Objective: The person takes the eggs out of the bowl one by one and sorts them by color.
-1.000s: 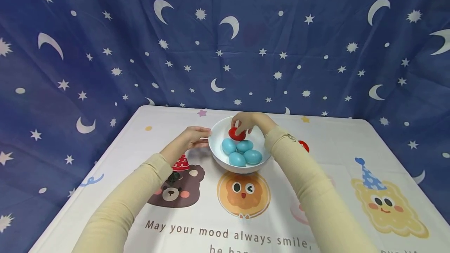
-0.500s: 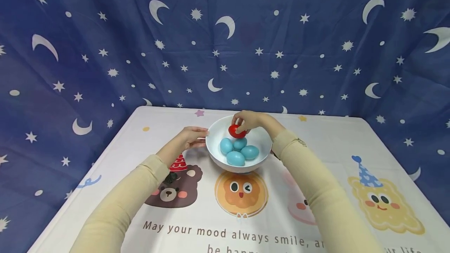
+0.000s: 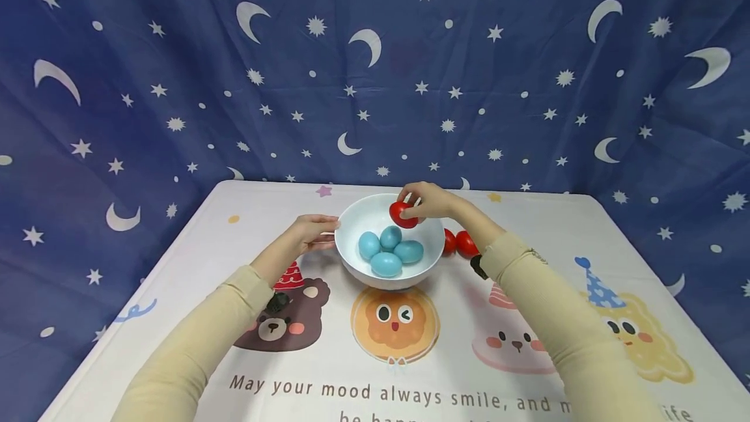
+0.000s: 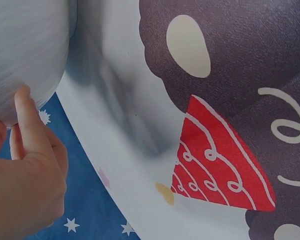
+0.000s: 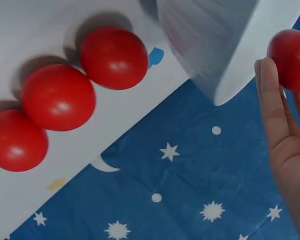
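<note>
A blue squiggle is printed by the left edge of the worktop, with a brown bear print in a red party hat next to it. Above the bear, the left hand is stretched out, its fingers extended and touching the outer left side of a white bowl; whether any fingertip hooks over the rim, I cannot tell. The bowl stands upright near the middle of the worktop's far edge. In its bottom sit four blue eggs, clustered together, and in front of it is a smiling pancake print. The right hand pinches a red egg between thumb and fingers, above the bowl's opening and apart from the blue ones. Just right of the bowl, three more red eggs lie in a close row on the worktop; the forearm hides part of this row from the head view. Farther right are a pink face print and, toward the right edge, a biscuit print.
</note>
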The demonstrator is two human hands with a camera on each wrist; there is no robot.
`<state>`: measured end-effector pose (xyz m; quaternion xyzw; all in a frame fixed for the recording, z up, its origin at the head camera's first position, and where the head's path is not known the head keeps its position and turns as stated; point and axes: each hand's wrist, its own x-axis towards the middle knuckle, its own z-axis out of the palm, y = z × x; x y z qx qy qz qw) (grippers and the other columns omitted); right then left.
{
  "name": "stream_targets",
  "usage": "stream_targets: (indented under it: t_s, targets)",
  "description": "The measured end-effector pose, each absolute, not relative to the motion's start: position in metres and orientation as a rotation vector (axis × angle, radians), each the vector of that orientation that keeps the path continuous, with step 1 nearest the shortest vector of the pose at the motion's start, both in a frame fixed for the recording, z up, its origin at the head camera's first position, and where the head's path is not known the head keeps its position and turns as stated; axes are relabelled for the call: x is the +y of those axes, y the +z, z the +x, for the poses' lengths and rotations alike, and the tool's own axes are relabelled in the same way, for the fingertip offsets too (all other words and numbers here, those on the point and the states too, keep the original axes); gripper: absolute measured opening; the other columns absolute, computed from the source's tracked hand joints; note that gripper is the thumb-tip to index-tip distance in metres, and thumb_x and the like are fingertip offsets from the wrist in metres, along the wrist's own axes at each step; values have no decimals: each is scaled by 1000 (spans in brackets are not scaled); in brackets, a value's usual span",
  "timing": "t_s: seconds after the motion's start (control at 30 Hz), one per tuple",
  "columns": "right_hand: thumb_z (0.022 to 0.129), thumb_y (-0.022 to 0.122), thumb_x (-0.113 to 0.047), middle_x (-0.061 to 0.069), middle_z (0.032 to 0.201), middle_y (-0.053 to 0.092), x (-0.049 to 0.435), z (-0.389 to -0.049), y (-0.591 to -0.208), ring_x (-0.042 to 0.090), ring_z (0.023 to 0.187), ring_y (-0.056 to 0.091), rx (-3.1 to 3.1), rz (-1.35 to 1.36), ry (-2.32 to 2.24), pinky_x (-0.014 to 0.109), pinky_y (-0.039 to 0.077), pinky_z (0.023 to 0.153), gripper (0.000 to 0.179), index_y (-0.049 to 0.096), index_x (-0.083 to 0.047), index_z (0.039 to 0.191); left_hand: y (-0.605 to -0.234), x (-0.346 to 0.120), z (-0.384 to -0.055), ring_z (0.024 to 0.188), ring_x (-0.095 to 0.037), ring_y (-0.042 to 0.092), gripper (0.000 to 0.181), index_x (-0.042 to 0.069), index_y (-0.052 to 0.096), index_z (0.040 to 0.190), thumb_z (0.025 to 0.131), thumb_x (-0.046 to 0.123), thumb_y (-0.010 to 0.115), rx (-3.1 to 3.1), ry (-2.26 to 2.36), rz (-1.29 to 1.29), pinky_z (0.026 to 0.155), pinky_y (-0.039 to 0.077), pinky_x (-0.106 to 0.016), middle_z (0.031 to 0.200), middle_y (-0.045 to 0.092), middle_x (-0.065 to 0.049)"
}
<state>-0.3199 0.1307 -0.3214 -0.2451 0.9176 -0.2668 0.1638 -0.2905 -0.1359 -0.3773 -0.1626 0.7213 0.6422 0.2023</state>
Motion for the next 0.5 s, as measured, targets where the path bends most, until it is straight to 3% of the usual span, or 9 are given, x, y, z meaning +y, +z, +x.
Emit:
stream_targets:
  t_s: [0.3,0.5]
  targets:
    - [86,67,-15,23,115,59,163,-300,-321,31,94,62,2639,-599,-922,33,63,75,40,55,-1,122,-378,-138,-289,63,-7,64,42,7,52,133,92,14,61,2024,1800,-457,68,62,-22,84,61,-2]
    - [87,66,-16,23,114,59,189,-291,-322,31,94,62,2680,-552,-975,33,63,74,39,55,-2,122,-380,-137,-287,65,-7,63,44,6,51,134,92,14,61,2023,1810,-432,75,62,-26,88,60,-2]
